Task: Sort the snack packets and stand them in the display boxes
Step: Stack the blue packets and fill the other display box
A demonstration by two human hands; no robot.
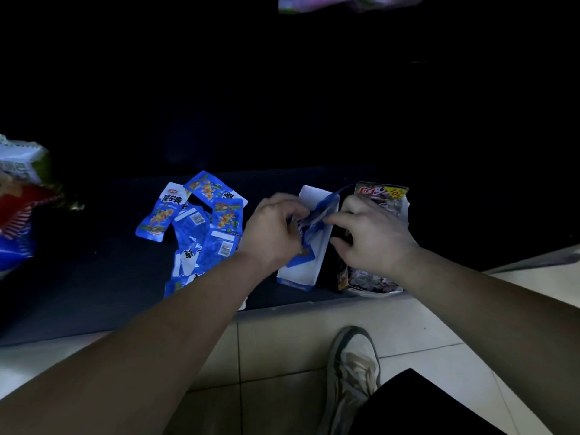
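packets here are small foil-looking sachets, so my guess is they're light, floppy and a bit slick, the kind that slump over unless you square them up as a stack. best hold is probably across the flat faces near the middle or along the sealed top edge, not by one corner

both hands are busy. left hand point(270, 227) has its fingers curled round the held bunch point(317, 215) of blue ones, and right hand point(373, 233) looks to pinch the other side of it with thumb and forefinger. the bunch sits tilted right over the white box point(301, 271), in the middle of the dark surface point(94, 277). it looks only partly in, not standing yet, and it's too blurred to say how many are in it

counts: two display boxes, the white one and the dark-packet box point(381, 199) just right of it, stuffed with dark packets under a red and yellow label (too packed to count). the loose pile point(201, 227) of blue packets lies left of the left hand. i make out about seven, some face up, some barcode side up, and a couple run under the left forearm so there could be more. a few bigger bags point(18, 199) sit at the far left edge, and one shoe point(354, 365) is on the tiled floor
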